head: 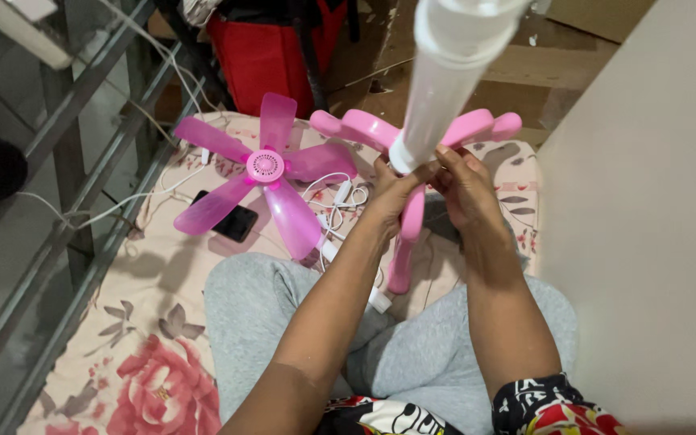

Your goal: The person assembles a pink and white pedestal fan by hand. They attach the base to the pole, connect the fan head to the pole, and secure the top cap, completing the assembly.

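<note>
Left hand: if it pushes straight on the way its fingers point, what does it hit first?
Likely the pink fan base: the left hand already touches it beside the white pole, fingers pointing up and away. Depth is unclear from one view.

The fan blades (pixel 263 173) looked like translucent pink plastic, smooth and slightly glossy. The pink base legs (pixel 408 217) were opaque plastic with a soft sheen. The white pole (pixel 445 80) appeared to be smooth, semi-matt plastic, held at its lower end by the left hand (pixel 392 193) and right hand (pixel 465 189). The floral sheet (pixel 147 354) was matt printed cloth, the grey trousers (pixel 259 314) soft knitted fabric. The phone (pixel 227 217) showed glossy black glass. The white cable (pixel 336 201) looked rubbery and smooth.
</note>
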